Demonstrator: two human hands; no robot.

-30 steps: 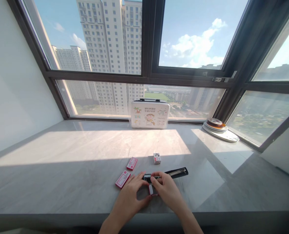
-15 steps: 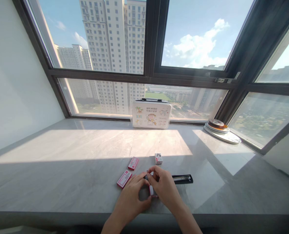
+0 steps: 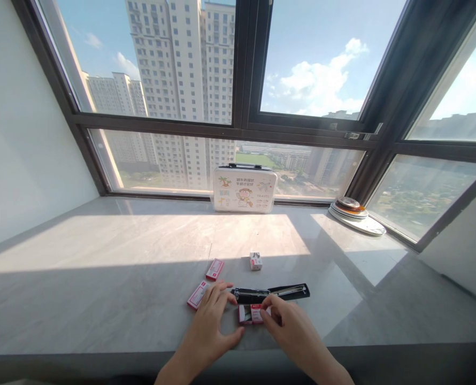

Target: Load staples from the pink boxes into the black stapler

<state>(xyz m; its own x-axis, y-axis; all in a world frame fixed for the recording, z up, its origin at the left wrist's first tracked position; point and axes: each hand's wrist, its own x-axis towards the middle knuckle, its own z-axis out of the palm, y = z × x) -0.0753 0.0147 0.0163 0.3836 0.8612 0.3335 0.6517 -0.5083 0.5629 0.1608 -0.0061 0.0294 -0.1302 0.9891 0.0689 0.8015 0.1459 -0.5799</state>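
Note:
A black stapler (image 3: 251, 295) lies opened out flat on the counter, its metal channel showing. In front of it sits a small red-and-white staple box (image 3: 245, 315), partly open with a dark inside. My right hand (image 3: 288, 321) pinches the right part of this box between thumb and fingertips. My left hand (image 3: 208, 326) is open, thumb spread away from the fingers; its fingertips are at the stapler's left end, and whether they touch it I cannot tell. Beside the left hand lie two closed red-and-white boxes, a nearer box (image 3: 197, 295) and a farther box (image 3: 214, 269).
A small white box (image 3: 256, 261) stands behind the stapler. A white carry case (image 3: 244, 190) with cartoon prints leans by the window. Stacked plates (image 3: 354, 216) sit in the right corner. The grey marble-look counter (image 3: 81, 305) ends at a front edge close to me.
My hands have moved apart. The right hand has gone from the stapler's middle down to the staple box; the left has drawn back slightly left. The stapler and box are now more visible.

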